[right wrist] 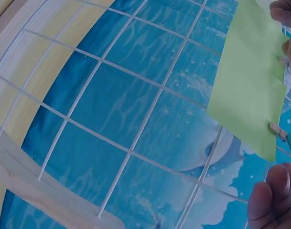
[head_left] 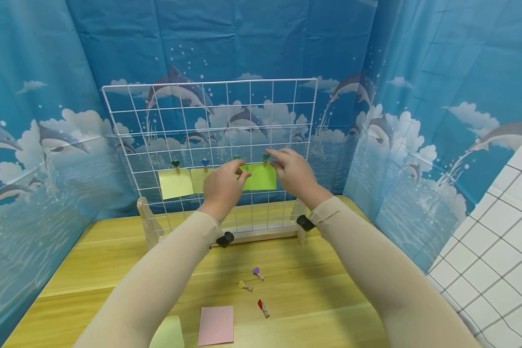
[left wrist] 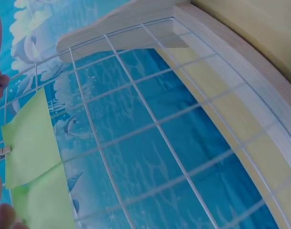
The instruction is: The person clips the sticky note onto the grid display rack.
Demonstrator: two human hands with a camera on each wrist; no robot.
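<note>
In the head view, the left hand is raised before the white wire grid, thumb and index finger close together by the left edge of a bright green note. A green clip shows just behind its fingertips; I cannot tell whether they pinch anything. On the other side, the right hand has thumb and index apart around the green heart clip at the note's top. In the right wrist view, right fingers are separated from that clip. The left wrist view shows two overlapping green notes.
Left along the grid hang a pale yellow note under a dark green heart clip and another yellowish note under a blue one. On the table lie purple, yellow and red heart clips, a pink notepad and a yellow-green one.
</note>
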